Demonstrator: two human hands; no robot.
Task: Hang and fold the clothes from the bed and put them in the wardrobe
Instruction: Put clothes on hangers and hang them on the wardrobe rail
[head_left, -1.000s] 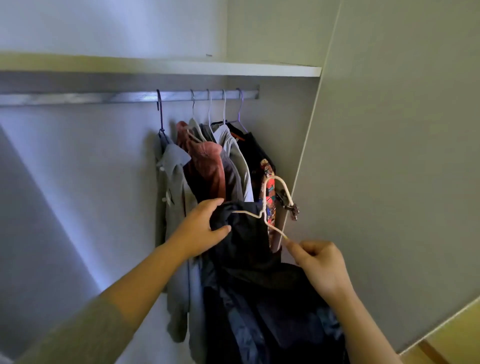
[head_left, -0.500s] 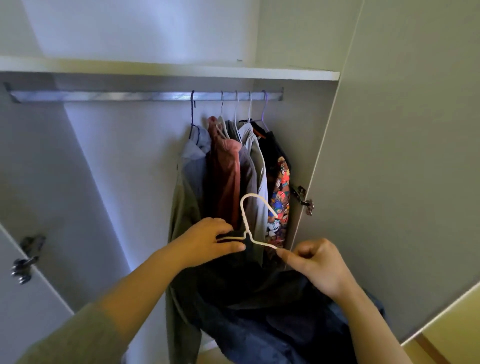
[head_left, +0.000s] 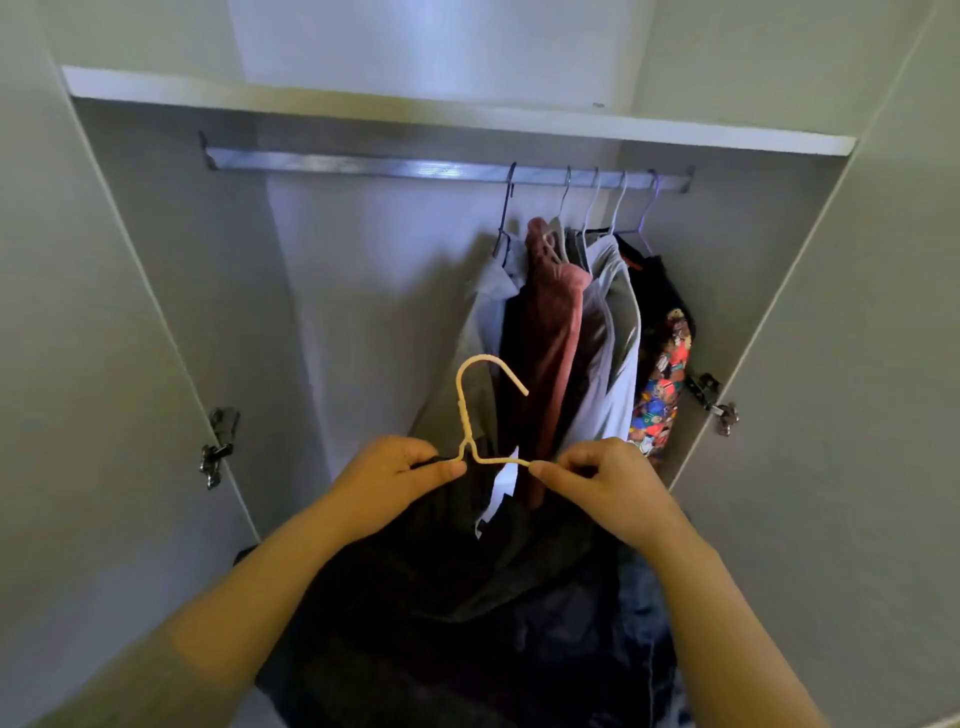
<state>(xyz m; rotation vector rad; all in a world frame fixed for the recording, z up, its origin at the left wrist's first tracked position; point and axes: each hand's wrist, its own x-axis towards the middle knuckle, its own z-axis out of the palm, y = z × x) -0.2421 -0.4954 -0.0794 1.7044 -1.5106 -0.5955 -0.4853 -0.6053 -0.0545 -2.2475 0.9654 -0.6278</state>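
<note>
The person is standing at the open wardrobe (head_left: 208, 291) and working on the hanging step, by my reading getting a dark garment (head_left: 441, 597) settled on a cream hanger (head_left: 462, 410). The left hand (head_left: 395, 478) is pinching the hanger's left shoulder with curled fingers, a fold of dark cloth caught under the thumb. The right hand (head_left: 608, 488) is nipping the end of the right arm between thumb and forefinger, the other fingers tucked in. The hanger is standing upright between the hands, well below the rail (head_left: 363, 165), its hook opening to the right. The garment is drooping from it in a heap toward the lower edge of the view. Five hung clothes (head_left: 561, 332) are crowding the rail's right end. The next move is probably calling for squaring the cloth on both shoulders, then lifting the hook over the rail just left of those clothes, with the weight balanced so nothing slides off.
</note>
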